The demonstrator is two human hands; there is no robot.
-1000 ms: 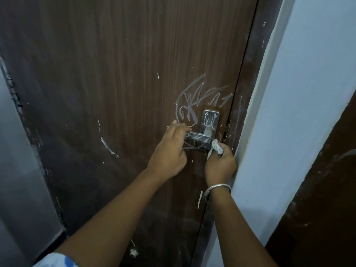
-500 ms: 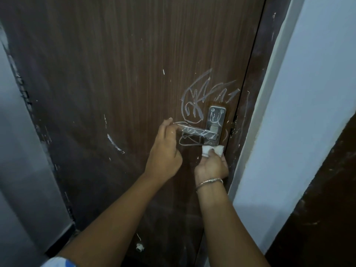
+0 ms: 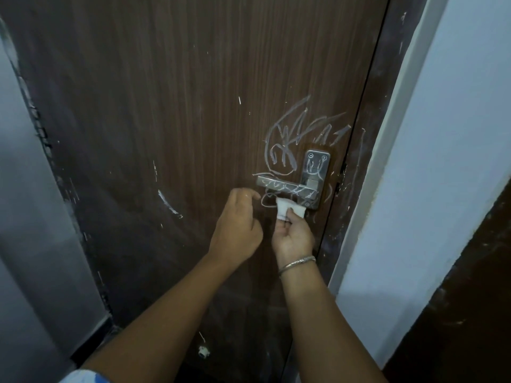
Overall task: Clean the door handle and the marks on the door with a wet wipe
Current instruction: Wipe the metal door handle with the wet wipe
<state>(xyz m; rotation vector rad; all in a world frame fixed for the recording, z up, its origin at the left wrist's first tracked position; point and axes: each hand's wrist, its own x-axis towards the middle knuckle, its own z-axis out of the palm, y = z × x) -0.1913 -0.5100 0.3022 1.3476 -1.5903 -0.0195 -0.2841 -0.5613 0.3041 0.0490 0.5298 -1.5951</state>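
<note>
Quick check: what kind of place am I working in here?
Probably an indoor doorway in a home: a brown wood-grain door with a metal lever handle, chalk-like scribbles, and a white painted wall beside it.

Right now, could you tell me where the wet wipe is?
The wet wipe is pinched in the right hand, low right of the door, just beneath the door handle.

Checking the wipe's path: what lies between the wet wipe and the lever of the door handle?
In the head view, nothing solid: the wet wipe in the right hand sits just under the door handle, with only scribbled door between.
</note>
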